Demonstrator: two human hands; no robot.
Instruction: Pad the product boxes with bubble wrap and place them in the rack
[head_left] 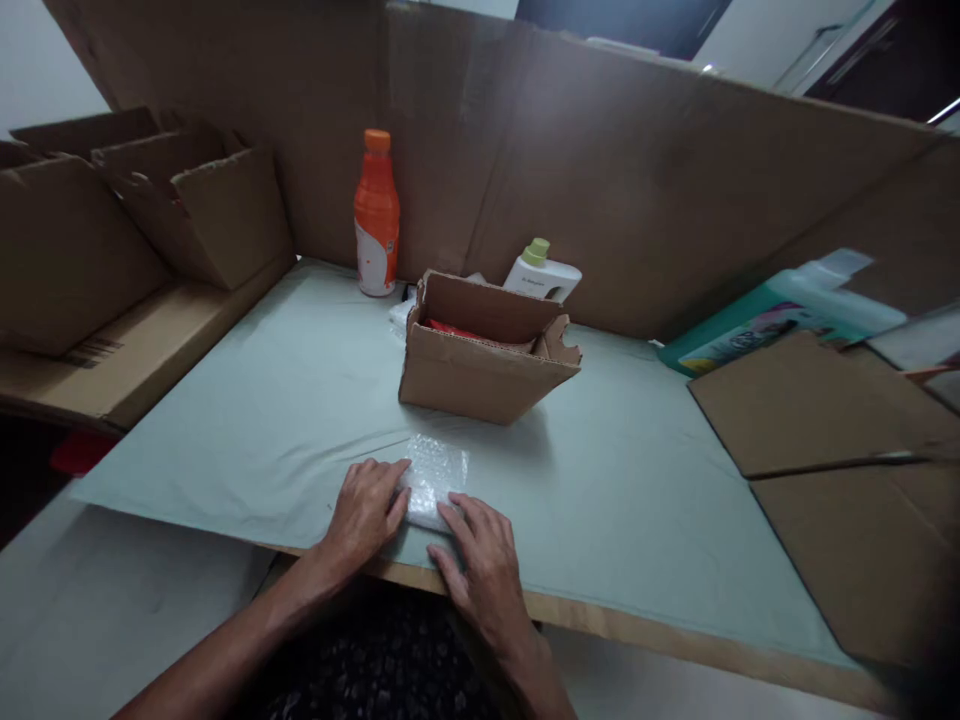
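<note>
A folded piece of clear bubble wrap point(433, 480) lies flat near the front edge of the table. Whether anything is inside it, I cannot make out. My left hand point(370, 503) grips its left side, index finger and thumb on the plastic. At the near right corner, my right hand point(484, 548) holds the wrap with bent fingertips, its thumb lower down by the near edge. Just beyond the wrap stands an open cardboard box point(469, 375) with something red point(480, 337) showing inside.
Behind the box stand an orange bottle point(377, 215) and a white bottle with a green cap point(541, 272). More cardboard boxes point(232, 215) are at left. At right are a green jug point(780, 310) and cardboard flaps point(847, 550). A tall cardboard panel point(637, 180) closes off the back.
</note>
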